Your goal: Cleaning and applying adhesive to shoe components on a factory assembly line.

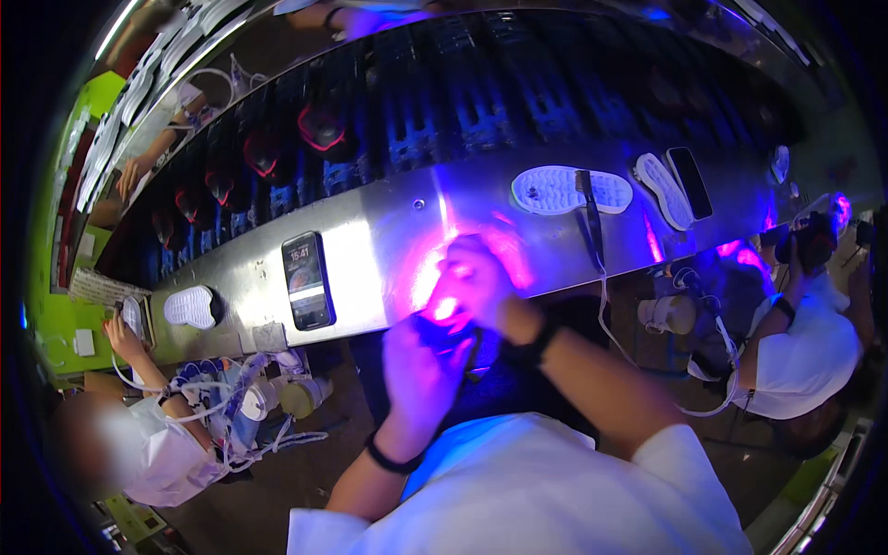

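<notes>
In the head view, the left hand (421, 370) and the right hand (476, 273) are positioned together at the near edge of a metal desk (365, 222). A dark item (448, 331) is located between the hands, at the top of the left hand. The left fingers are closed around it; glare and blur obscure its outline. The right hand is positioned above and beside the item; whether its fingers are open or gripping cannot be determined. Purple light covers both hands and the adjacent desk surface.

Left of the hands, a phone (307, 282) lies on the desk with its screen lit. Farther left lies a white sole (191, 306). Right of the hands, a larger sole (546, 190) lies flat, with a brush (589, 208) resting across it. A narrow sole (662, 191) lies just beside a black phone (690, 183).

Containers: a white pot (260, 400) and a yellowish pot (298, 398) are side by side below the desk at left, near pale hoses. A pale pot (673, 314) is below the desk at right. Their contents cannot be determined. Behind the desk, a dark rack (481, 120) carries a row of dark, red-edged shoes (324, 128).
</notes>
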A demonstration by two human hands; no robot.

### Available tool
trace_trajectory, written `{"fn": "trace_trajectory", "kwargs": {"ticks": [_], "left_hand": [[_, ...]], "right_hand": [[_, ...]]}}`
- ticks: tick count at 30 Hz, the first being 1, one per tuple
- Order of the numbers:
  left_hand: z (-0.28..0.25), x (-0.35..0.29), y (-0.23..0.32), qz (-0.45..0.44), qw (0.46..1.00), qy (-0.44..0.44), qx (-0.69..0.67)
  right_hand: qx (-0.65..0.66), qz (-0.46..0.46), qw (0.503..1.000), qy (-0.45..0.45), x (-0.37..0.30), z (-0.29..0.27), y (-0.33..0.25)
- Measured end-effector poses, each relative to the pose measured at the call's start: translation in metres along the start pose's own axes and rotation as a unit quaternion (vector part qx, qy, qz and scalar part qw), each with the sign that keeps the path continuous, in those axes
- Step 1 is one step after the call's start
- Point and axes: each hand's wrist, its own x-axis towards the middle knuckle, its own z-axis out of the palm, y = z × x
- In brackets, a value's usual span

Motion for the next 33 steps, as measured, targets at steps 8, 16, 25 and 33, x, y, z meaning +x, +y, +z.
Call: {"fn": "trace_trajectory", "kwargs": {"ticks": [8, 16, 25, 33], "left_hand": [[-0.007, -0.013, 0.006, 0.007, 0.999, 0.052, -0.008], [0.055, 0.028, 0.093, 0.068, 0.991, -0.101, 0.062], [-0.032, -0.02, -0.005, -0.041, 0.997, 0.044, 0.054], [0.001, 0.002, 0.018, 0.106, 0.991, -0.002, 0.087]], "right_hand": [[-0.071, -0.027, 0.993, -0.088, 0.002, 0.001, -0.028], [-0.104, 0.164, 0.978, 0.08, -0.033, -0.138, -0.043], [-0.067, -0.035, 0.988, -0.135, 0.009, 0.027, -0.023], [-0.078, -0.005, 0.997, -0.028, -0.01, -0.043, -0.038]]}}
